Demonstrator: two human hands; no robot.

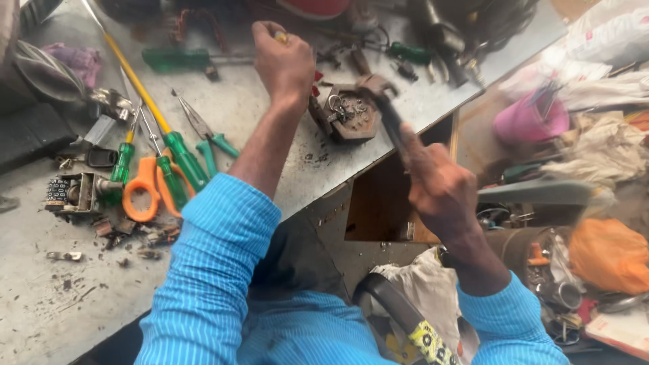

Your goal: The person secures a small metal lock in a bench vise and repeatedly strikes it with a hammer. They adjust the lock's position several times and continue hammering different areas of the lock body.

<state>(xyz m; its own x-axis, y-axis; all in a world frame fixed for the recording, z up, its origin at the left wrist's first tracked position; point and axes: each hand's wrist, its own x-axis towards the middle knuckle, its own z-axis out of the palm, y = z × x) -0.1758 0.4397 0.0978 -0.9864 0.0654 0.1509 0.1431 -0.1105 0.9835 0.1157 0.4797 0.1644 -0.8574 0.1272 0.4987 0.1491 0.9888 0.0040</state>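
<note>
My right hand (438, 186) grips the dark handle of a hammer (380, 91), whose rusty head hovers just above a small brown metal part (346, 113) with rings and screws on the grey workbench (270, 115). My left hand (284, 64) is closed on a yellow-handled tool (280, 36), held upright just left of that part. Both arms wear blue striped sleeves.
Left on the bench lie green-handled screwdrivers (177, 152), orange-handled scissors (143, 186), green-handled pliers (206, 138), a small electrical component (74, 192) and metal scraps. A green-handled screwdriver (179, 59) lies at the back. Right of the bench are a pink container (531, 115), cloths and an orange bag (608, 253).
</note>
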